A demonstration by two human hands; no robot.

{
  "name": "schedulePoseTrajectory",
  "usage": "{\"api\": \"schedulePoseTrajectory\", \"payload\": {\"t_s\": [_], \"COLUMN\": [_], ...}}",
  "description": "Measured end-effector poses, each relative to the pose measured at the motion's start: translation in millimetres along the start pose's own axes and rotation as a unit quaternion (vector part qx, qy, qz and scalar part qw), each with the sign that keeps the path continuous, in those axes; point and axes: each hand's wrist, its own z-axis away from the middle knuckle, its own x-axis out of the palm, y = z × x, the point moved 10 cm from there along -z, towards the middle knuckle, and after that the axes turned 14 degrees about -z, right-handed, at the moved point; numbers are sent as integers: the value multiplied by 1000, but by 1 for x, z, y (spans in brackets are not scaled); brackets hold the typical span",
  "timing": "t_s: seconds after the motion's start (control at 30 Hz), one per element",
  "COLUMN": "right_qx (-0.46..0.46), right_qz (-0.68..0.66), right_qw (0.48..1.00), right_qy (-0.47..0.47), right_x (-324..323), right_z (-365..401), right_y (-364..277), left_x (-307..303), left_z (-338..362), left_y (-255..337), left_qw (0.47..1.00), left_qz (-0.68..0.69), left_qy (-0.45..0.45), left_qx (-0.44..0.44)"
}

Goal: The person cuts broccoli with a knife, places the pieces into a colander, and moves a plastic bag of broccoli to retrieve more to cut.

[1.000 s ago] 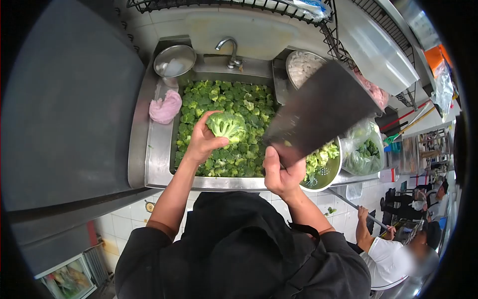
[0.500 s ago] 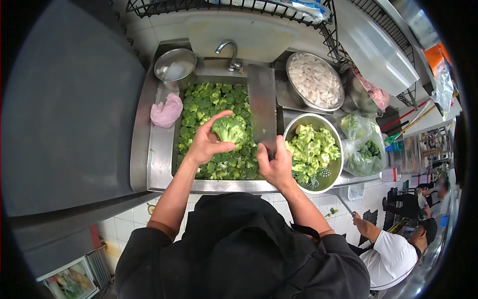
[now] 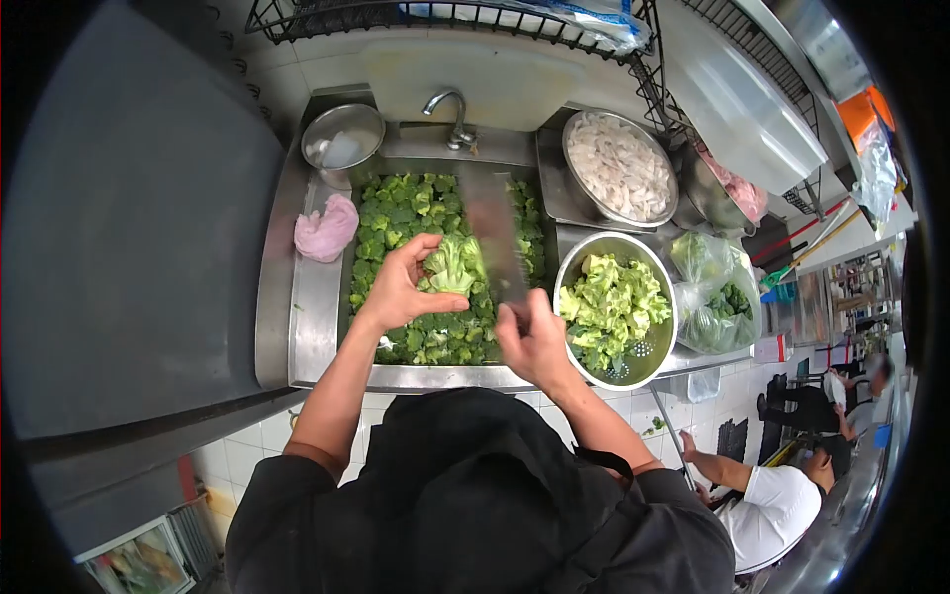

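Over the sink, my left hand [image 3: 401, 289] grips a piece of broccoli [image 3: 453, 265] between thumb and fingers, its pale stem side facing the blade. My right hand [image 3: 535, 337] is wrapped round the handle of a cleaver [image 3: 493, 228]. The wide blade is blurred by motion and stands just right of the broccoli; whether it touches cannot be told. Below both hands, many cut broccoli florets [image 3: 396, 213] fill the sink basin. At the right, a colander [image 3: 666, 348] holds pale green broccoli stem pieces [image 3: 616, 302].
A metal bowl [image 3: 371, 148] and pink cloth [image 3: 327, 228] sit on the left ledge. Behind is a faucet [image 3: 455, 114]. At right are a bowl of pale sliced food [image 3: 618, 163], plastic bags of greens [image 3: 714, 297] and a co-worker in a white shirt [image 3: 777, 515] holding a pole.
The cleaver has swung left, closer to the broccoli, and its blade now blurs. The broccoli has turned so its stem shows more. The co-worker's arm has shifted slightly.
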Motion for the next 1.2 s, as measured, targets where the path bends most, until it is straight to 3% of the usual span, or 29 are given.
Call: {"api": "schedulePoseTrajectory", "payload": {"t_s": [0.17, 0.23, 0.27, 0.33, 0.4, 0.5, 0.53, 0.57, 0.6, 0.67, 0.87, 1.0, 1.07, 1.2], "right_qx": [-27, -136, -136, -225, -225, -105, -105, -67, -29, 3, 93, 68, 41, -21], "right_qz": [7, 24, 24, 14, 24, -13, -13, 3, 19, 6, 90, 190, 224, 244], "right_qw": [999, 988, 988, 968, 968, 990, 990, 995, 997, 997, 990, 978, 972, 966], "right_qy": [43, 69, 71, 105, 105, 89, 90, 76, 63, 76, 56, 60, 64, 86], "right_x": [-22, -29, -30, -35, -35, -33, -35, -35, -33, -37, -62, -87, -99, -128], "right_z": [-16, -13, -13, -4, -4, -13, -11, -10, -7, 3, 38, 54, 60, 69], "right_y": [-50, -81, -83, -104, -104, -77, -72, -54, -36, -8, 34, 30, 20, 13], "left_x": [0, 1, 1, 5, 9, 8, 10, 18, 23, 21, 71, 113, 133, 188], "left_z": [2, 1, 0, 0, -1, -7, -7, -1, -2, 5, -7, -30, -34, -54], "left_y": [2, 1, 1, 8, 8, 8, -16, -40, -54, -108, -129, -126, -101, -83], "left_qw": [999, 999, 999, 998, 997, 994, 966, 903, 903, 883, 858, 885, 901, 937], "left_qz": [43, 34, 25, 33, 39, 103, 249, 385, 384, 377, 391, 349, 281, 224], "left_qy": [-6, -14, -20, -37, -53, -21, 4, 29, 27, 131, 145, 115, 170, 171], "left_qx": [-30, -29, -28, -29, -30, 38, -75, -187, -189, -248, -300, -284, -283, -205]}}
